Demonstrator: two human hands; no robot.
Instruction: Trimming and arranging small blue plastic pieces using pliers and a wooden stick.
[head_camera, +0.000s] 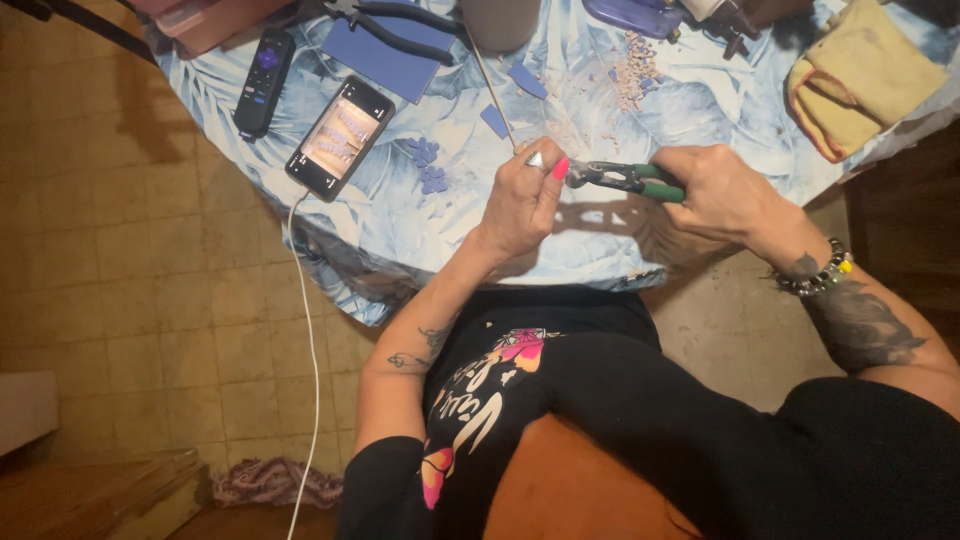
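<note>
My left hand (522, 198) pinches a thin wooden stick (492, 88) that runs up and away across the table. My right hand (722, 190) grips green-handled pliers (625, 179), whose metal jaws meet the stick's near end right at my left fingertips. Both hands hover over the near edge of a table with a blue leaf-print cloth (420, 230). Small blue foam shapes (425, 165) and blue cut pieces (526, 80) lie on the cloth just beyond my left hand.
A phone (340, 137) with a white cable lies lit at the left, beside a black remote (263, 82). Black pliers (395, 25) rest on a blue sheet. A pile of small pale bits (632, 70) and a yellow cloth pouch (860, 78) sit at the far right.
</note>
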